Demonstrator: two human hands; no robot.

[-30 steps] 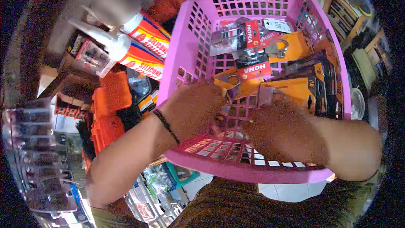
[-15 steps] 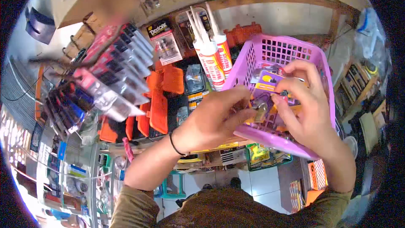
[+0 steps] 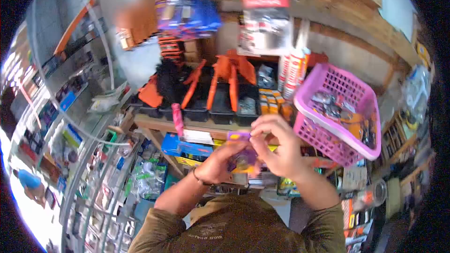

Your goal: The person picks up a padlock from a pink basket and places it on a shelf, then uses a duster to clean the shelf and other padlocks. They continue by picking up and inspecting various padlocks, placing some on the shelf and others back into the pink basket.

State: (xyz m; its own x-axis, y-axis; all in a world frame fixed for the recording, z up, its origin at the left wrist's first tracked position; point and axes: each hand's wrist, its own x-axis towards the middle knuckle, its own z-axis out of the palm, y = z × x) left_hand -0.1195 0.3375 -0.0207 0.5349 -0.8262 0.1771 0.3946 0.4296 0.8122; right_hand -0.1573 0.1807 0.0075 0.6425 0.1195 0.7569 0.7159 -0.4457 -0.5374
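A small purple-and-yellow packaged card [image 3: 237, 136] is held in front of my chest. Its lower part looks clear and yellow, but blur hides what is inside. My left hand [image 3: 219, 160] grips the card from the left, fingers across its face. With thumb and fingertips pinched, my right hand [image 3: 277, 146] holds its upper right edge. To the right of my hands, the pink plastic basket [image 3: 307, 112] stands tilted on the shelf, with several small packets [image 3: 333, 105] inside.
Black bins with orange lids [image 3: 225, 82] line the shelf, beside white-and-red sealant tubes [image 3: 294, 72]. Hanging packets [image 3: 266, 23] dangle above. A glass display rack [image 3: 89, 178] stands at the left. Another person [image 3: 30, 185] is at the far left.
Both hands have moved out of the basket and left, toward my body, bringing the purple-and-yellow card along. My view has turned left, so the basket appears farther right.
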